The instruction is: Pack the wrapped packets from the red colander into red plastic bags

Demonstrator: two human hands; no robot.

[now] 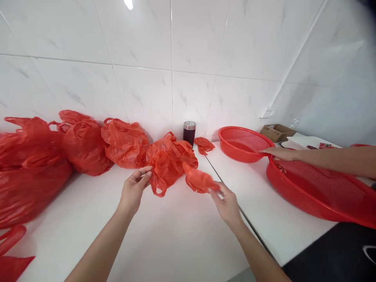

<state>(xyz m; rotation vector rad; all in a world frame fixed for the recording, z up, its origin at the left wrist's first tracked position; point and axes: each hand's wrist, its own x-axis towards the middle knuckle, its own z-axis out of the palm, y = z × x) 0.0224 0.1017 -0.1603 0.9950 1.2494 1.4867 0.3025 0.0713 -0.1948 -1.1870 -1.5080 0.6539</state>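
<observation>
On the white table, a crumpled red plastic bag (169,158) lies in front of me. My left hand (135,186) is closed in a pinch at its left edge, thumb against fingertips. My right hand (225,201) grips a smaller bunched red plastic bag (199,180), held just above the table and slightly blurred by motion. Its upper left end is close to the larger bag; whether they touch I cannot tell.
Full red bags (85,145) line the wall on the left. Behind stand a dark tumbler (189,135) and a small red bundle (205,145). At right are a red basket (242,156), a larger basket (293,197) under another person's hand (282,153), and a cardboard box (276,134).
</observation>
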